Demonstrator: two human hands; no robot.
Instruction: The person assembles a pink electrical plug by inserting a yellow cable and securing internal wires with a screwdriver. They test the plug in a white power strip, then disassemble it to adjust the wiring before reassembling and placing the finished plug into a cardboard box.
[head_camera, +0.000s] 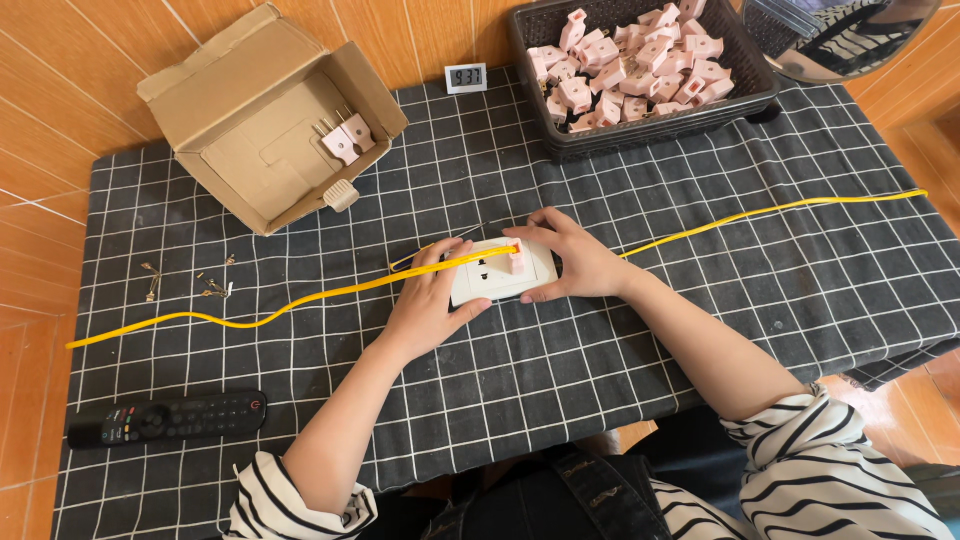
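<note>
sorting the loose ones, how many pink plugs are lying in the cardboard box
2 pink plugs show in the cardboard box: pink plug one and pink plug two, side by side near its right wall. The flaps may hide more.

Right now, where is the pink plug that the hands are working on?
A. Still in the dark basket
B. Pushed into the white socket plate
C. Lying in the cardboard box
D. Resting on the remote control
B: the pink plug stands in the white socket plate, which the left hand and right hand steady from either side.
</note>
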